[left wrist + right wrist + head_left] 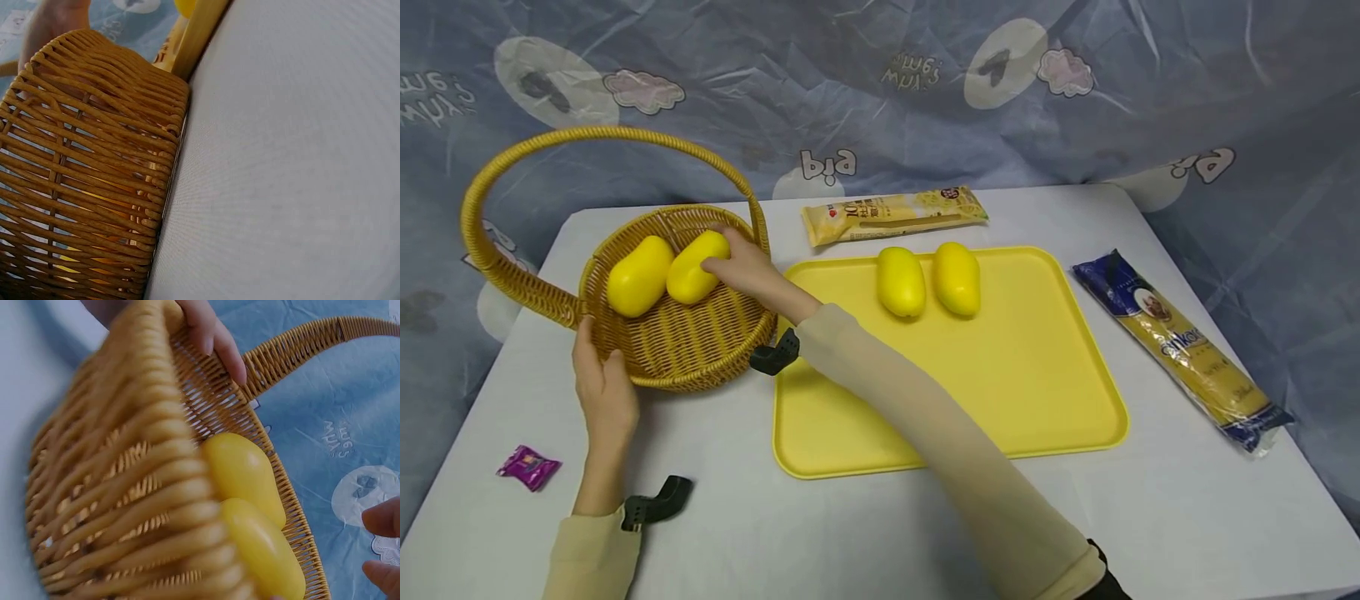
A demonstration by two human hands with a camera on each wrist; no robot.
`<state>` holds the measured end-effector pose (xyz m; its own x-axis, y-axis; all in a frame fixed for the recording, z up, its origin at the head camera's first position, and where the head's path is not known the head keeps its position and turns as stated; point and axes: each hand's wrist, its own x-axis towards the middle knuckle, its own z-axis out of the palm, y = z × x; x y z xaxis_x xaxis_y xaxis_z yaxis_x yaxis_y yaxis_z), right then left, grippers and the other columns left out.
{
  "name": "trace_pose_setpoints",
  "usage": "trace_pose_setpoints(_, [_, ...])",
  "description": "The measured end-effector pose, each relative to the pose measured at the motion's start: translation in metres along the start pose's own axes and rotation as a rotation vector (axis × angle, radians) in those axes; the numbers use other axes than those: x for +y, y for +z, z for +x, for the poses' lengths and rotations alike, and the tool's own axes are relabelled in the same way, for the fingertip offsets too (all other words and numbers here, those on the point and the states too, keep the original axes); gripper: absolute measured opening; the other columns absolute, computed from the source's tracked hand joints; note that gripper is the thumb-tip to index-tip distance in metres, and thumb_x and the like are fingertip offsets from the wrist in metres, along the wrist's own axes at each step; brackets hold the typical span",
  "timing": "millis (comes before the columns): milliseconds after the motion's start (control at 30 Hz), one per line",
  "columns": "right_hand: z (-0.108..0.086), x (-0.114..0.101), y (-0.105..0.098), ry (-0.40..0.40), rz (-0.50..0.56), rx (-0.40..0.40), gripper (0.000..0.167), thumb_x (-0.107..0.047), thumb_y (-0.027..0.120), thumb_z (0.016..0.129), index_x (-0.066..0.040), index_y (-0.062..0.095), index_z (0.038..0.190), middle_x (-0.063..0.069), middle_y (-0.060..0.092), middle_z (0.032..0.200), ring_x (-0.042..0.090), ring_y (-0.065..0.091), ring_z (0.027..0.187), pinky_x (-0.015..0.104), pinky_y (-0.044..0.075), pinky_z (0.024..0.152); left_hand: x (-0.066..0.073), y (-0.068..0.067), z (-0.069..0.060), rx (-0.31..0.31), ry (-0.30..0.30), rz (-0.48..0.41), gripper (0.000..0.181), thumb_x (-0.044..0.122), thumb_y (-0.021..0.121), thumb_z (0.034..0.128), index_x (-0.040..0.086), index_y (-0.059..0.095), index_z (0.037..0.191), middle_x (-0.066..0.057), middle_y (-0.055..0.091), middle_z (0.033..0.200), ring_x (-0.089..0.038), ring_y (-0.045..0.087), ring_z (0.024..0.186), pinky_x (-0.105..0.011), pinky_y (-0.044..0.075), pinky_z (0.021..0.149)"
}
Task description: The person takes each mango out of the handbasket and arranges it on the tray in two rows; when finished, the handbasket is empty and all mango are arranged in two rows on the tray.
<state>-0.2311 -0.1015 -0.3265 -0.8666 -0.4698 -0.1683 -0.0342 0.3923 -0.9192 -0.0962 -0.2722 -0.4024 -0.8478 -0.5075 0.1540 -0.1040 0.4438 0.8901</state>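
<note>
My left hand (606,396) grips the near left rim of a wicker basket (681,382), its fingers over the edge, as the right wrist view also shows. Two yellow mangoes lie inside, a left mango (641,277) and a right mango (694,271), side by side. My right hand (743,265) reaches over the basket's right side to the right mango, thumb at its near side. In the right wrist view, two fingers (384,519) are spread apart from that mango (265,550). Part of the right hand is out of that view.
A yellow tray (1000,383) carries two more mangoes, one mango (901,282) beside another mango (957,279). Behind it lies a yellow wrapped packet (895,215). A blue and yellow pasta bag (1180,346) lies at right, a purple wrapped candy (529,467) at left. The basket handle (617,133) arches high.
</note>
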Motion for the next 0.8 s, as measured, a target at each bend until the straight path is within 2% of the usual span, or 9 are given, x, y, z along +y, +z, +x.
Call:
trace_pose_setpoints(133, [0.01, -0.005, 0.006, 0.061, -0.019, -0.035, 0.063, -0.023, 0.052, 0.093, -0.034, 0.023, 0.147, 0.003, 0.049, 0.129, 0.01, 0.032, 0.056, 0.022, 0.034, 0.059, -0.001, -0.001, 0.0, 0.007, -0.019, 0.002, 0.055, 0.017, 0.026, 0.0961, 0.016, 0.018, 0.151, -0.004, 0.017, 0.158, -0.014, 0.01, 0.147, -0.029, 0.005, 0.121])
trace_pose_setpoints(333, [0.032, -0.005, 0.013, 0.13, -0.079, -0.083, 0.065, -0.022, 0.051, 0.094, -0.041, 0.017, 0.147, 0.001, 0.059, 0.089, 0.009, 0.021, 0.044, 0.021, 0.027, 0.047, -0.001, 0.002, 0.0, 0.004, -0.004, -0.022, 0.055, 0.016, 0.026, 0.0965, 0.014, 0.018, 0.151, -0.006, 0.016, 0.158, -0.015, 0.01, 0.147, -0.028, 0.005, 0.121])
trace_pose_setpoints(467, [0.047, 0.0, 0.019, 0.153, -0.086, -0.094, 0.067, -0.019, 0.052, 0.094, -0.041, 0.017, 0.147, -0.002, 0.054, 0.133, 0.01, 0.022, 0.046, 0.02, 0.03, 0.05, -0.002, 0.001, 0.0, 0.013, 0.01, -0.023, 0.055, 0.016, 0.026, 0.0964, 0.012, 0.018, 0.15, -0.007, 0.018, 0.158, -0.016, 0.011, 0.147, -0.028, 0.005, 0.121])
trace_pose_setpoints(533, [0.051, 0.002, 0.021, 0.158, -0.07, -0.099, 0.067, -0.019, 0.052, 0.094, -0.04, 0.018, 0.148, -0.007, 0.036, 0.15, 0.007, 0.036, 0.055, 0.019, 0.035, 0.059, -0.002, 0.001, 0.0, 0.019, 0.018, -0.022, 0.055, 0.015, 0.027, 0.0963, 0.011, 0.019, 0.15, -0.007, 0.019, 0.157, -0.016, 0.012, 0.147, -0.028, 0.006, 0.121])
trace_pose_setpoints(600, [0.054, 0.006, 0.023, 0.152, -0.065, -0.102, 0.066, -0.019, 0.052, 0.094, -0.038, 0.02, 0.148, -0.01, 0.026, 0.155, 0.007, 0.056, 0.09, 0.018, 0.041, 0.085, -0.002, 0.002, 0.0, 0.022, 0.026, -0.025, 0.054, 0.015, 0.028, 0.0962, 0.011, 0.02, 0.15, -0.007, 0.019, 0.157, -0.016, 0.012, 0.147, -0.028, 0.006, 0.121])
trace_pose_setpoints(633, [0.055, 0.008, 0.024, 0.146, -0.062, -0.103, 0.065, -0.019, 0.052, 0.094, -0.037, 0.021, 0.148, -0.01, 0.025, 0.156, 0.01, 0.052, 0.115, 0.02, 0.037, 0.099, -0.002, 0.002, 0.0, 0.021, 0.028, -0.023, 0.054, 0.015, 0.028, 0.0962, 0.011, 0.02, 0.15, -0.007, 0.019, 0.157, -0.016, 0.012, 0.147, -0.028, 0.006, 0.121])
trace_pose_setpoints(700, [0.056, 0.011, 0.025, 0.144, -0.057, -0.101, 0.062, -0.022, 0.052, 0.094, -0.037, 0.024, 0.147, -0.009, 0.026, 0.155, 0.017, 0.019, 0.146, 0.029, 0.021, 0.117, -0.002, 0.003, 0.0, 0.023, 0.034, -0.018, 0.054, 0.015, 0.028, 0.0962, 0.011, 0.02, 0.15, -0.007, 0.02, 0.157, -0.017, 0.013, 0.147, -0.028, 0.007, 0.121])
trace_pose_setpoints(733, [0.056, 0.012, 0.025, 0.142, -0.065, -0.095, 0.06, -0.024, 0.053, 0.094, -0.038, 0.027, 0.146, -0.008, 0.029, 0.155, 0.019, 0.002, 0.149, 0.031, 0.015, 0.12, -0.002, 0.003, 0.001, 0.023, 0.038, -0.015, 0.054, 0.015, 0.028, 0.0962, 0.011, 0.02, 0.15, -0.007, 0.02, 0.157, -0.017, 0.013, 0.147, -0.029, 0.007, 0.121])
trace_pose_setpoints(800, [0.058, 0.014, 0.027, 0.122, -0.065, -0.086, 0.055, -0.026, 0.055, 0.093, -0.037, 0.035, 0.144, -0.005, 0.034, 0.152, 0.019, 0.014, 0.146, 0.031, 0.025, 0.115, -0.002, 0.003, 0.001, 0.024, 0.043, -0.006, 0.054, 0.016, 0.028, 0.0964, 0.012, 0.02, 0.15, -0.006, 0.021, 0.157, -0.016, 0.014, 0.147, -0.029, 0.008, 0.121])
